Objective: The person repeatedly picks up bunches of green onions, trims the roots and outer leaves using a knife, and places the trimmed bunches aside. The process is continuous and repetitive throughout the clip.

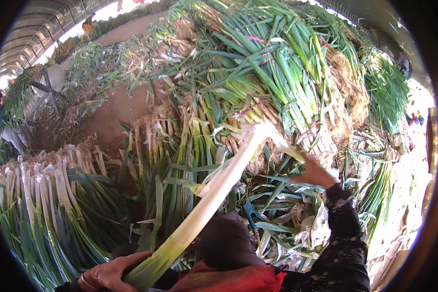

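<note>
My left hand [111, 272] grips the green leafy part of a large leek-like stalk [208, 204] at the bottom left. The stalk's pale shaft slants up and to the right. At its upper end a strip of outer leaf [283, 144] hangs away from the shaft towards my right hand [314, 173]. My right hand is blurred, its fingers at the strip's end; whether they pinch it cannot be told. Under the stalk, a row of green stalks [197, 146] lies side by side, roots towards the top. Beside my knee is a blue-green tool [250, 211], possibly an air nozzle.
Cleaned white stalks [40, 182] lie in a pile at the left. Bundles with pink ties [288, 76] are heaped ahead. Peeled leaves and husks [292, 226] lie at the lower right. A crossed stand [47, 87] is at the upper left. Another person [403, 64] appears at the far right.
</note>
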A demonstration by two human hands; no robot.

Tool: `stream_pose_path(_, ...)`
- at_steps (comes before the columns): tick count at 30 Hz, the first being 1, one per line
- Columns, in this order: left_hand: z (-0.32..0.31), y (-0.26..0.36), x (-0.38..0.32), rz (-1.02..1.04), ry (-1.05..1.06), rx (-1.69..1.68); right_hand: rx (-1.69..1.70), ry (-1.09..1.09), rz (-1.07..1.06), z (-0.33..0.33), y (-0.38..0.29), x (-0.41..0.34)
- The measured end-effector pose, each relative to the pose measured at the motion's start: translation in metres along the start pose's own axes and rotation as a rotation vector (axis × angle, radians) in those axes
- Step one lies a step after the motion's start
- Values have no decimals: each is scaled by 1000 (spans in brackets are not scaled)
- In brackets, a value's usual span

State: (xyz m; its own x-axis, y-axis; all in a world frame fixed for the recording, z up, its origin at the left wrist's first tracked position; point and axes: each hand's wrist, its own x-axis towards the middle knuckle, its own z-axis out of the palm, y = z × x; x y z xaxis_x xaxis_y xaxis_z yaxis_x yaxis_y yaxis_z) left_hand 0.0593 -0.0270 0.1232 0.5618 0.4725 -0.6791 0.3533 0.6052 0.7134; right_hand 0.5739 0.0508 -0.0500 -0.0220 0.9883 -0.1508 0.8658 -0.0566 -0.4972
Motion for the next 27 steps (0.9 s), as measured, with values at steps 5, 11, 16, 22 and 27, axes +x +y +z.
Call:
stream_pose_path(5,24,-50,-44,145,33,-204,1023,77,-462,48,-107,49)
stream_pose_path(11,39,-129,-66,117,-25,-408,1705,-426,-450,146,-143,81)
stream_pose_path(16,53,-151,-73,137,-78,-390,1967,-648,-326,175,-170,69)
stream_pose_path(22,78,-135,-30,235,-27,-387,1445,-754,-514,136,-192,36)
stream_pose_path(27,87,-118,-32,216,-84,-466,1208,-732,-549,90,-186,7)
